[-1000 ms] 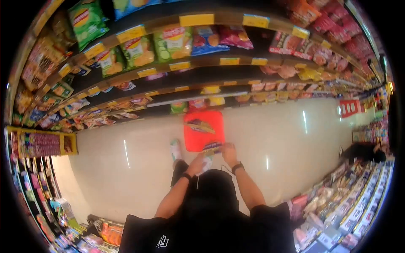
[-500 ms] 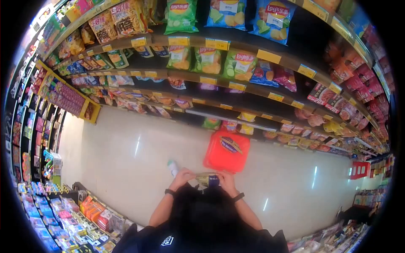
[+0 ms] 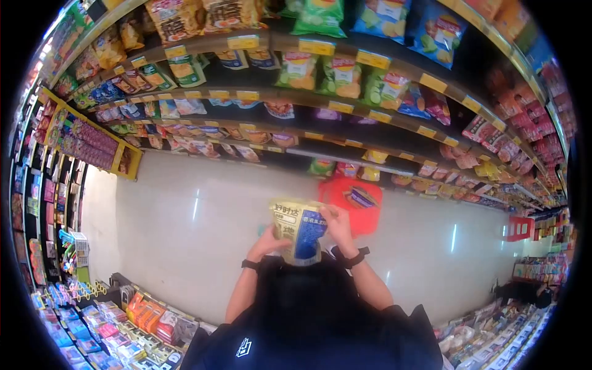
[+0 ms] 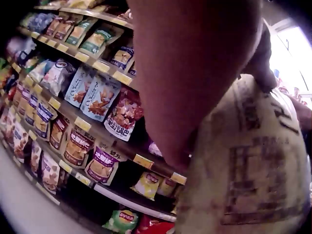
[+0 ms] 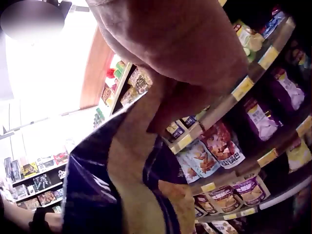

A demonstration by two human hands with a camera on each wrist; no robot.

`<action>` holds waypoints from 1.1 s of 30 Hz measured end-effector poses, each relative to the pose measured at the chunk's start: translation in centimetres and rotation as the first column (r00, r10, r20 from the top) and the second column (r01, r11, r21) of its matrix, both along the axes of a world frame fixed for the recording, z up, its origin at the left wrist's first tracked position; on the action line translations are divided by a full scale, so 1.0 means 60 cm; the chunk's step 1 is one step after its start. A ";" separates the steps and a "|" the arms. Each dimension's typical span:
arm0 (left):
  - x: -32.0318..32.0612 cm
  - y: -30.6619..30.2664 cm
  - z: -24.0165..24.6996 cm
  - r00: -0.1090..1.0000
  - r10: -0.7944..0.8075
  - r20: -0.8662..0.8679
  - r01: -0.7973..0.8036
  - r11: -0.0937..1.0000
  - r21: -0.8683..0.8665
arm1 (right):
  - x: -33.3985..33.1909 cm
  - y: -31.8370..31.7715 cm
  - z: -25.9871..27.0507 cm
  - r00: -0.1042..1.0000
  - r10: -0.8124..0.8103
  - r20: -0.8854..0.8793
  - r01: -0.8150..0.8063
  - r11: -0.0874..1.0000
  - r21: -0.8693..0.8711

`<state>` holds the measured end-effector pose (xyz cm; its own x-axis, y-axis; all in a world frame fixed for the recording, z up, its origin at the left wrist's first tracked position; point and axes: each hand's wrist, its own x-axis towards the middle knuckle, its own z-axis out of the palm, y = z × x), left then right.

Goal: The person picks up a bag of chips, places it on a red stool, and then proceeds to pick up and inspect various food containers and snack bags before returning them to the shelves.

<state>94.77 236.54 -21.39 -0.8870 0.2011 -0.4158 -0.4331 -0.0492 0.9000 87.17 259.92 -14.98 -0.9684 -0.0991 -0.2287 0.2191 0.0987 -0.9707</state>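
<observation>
A yellow and blue snack pouch (image 3: 300, 231) is held upright in front of the body by both hands. The left hand (image 3: 269, 242) grips its lower left side, and the right hand (image 3: 337, 223) pinches its upper right corner. In the left wrist view the pouch's printed yellow face (image 4: 248, 170) fills the lower right, beside the left hand (image 4: 195, 63). In the right wrist view the right hand (image 5: 175, 53) holds the edge of the blue and cream pouch (image 5: 95, 180). A red basket (image 3: 367, 216) stands on the floor beyond, with a pouch (image 3: 361, 197) in it.
Shelves of snack bags (image 3: 333, 80) curve across the front. A yellow display rack (image 3: 92, 139) stands at the left, and low racks of goods (image 3: 117, 333) lie behind at the lower left. Another red basket (image 3: 518, 228) and a dark-clothed person (image 3: 524, 293) are at the far right.
The pouch has been raised and turned so its broad printed face shows; both hands have come up with it. The head view has shifted, putting the red basket further right.
</observation>
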 end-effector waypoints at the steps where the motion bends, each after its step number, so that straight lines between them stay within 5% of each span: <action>1: 0.004 -0.016 -0.002 0.999 0.029 0.015 -0.029 1.000 -0.008 | -0.009 -0.025 0.005 1.000 -0.003 0.023 0.003 1.000 0.011; 4: 0.002 -0.079 0.006 0.996 0.087 0.020 -0.087 0.996 -0.020 | -0.022 -0.101 0.000 0.999 -0.001 0.034 0.006 0.987 -0.160; 9: -0.024 -0.191 0.092 0.972 0.231 0.038 -0.231 0.973 0.002 | 0.000 -0.241 0.006 0.934 0.332 0.132 -0.287 0.917 -0.275; 14: -0.031 -0.292 0.079 0.967 0.252 -0.044 -0.255 0.957 -0.135 | -0.010 -0.325 0.038 0.811 0.552 0.192 -0.473 0.813 -0.339; 15: -0.031 -0.302 0.073 0.968 0.251 -0.026 -0.251 0.948 -0.196 | -0.008 -0.345 0.038 0.865 0.501 0.025 -0.463 0.818 -0.342; 19: -0.058 -0.303 0.045 0.881 0.406 -0.244 -0.448 0.881 -0.152 | 0.007 -0.406 0.079 0.940 0.339 0.038 -0.337 0.940 -0.051; 22: -0.066 -0.303 0.093 0.843 0.410 -0.349 -0.518 0.793 -0.320 | 0.017 -0.441 0.067 0.970 0.239 -0.045 -0.238 0.971 0.028; 25: -0.059 -0.324 0.125 0.848 0.318 -0.424 -0.476 0.810 -0.344 | 0.009 -0.466 0.104 0.943 0.332 -0.002 -0.330 0.941 0.078; 28: -0.048 -0.344 0.152 0.820 0.320 -0.474 -0.500 0.804 -0.323 | 0.000 -0.494 0.108 0.889 0.438 -0.135 -0.410 0.891 0.195; 32: -0.055 -0.433 0.104 0.879 0.346 -0.328 -0.275 0.930 0.246 | -0.017 -0.502 0.144 0.684 0.639 -0.352 -0.601 0.767 0.224; 33: -0.055 -0.448 0.089 0.904 0.427 -0.006 -0.378 0.808 0.452 | -0.035 -0.503 0.149 0.627 0.672 -0.394 -0.646 0.731 0.220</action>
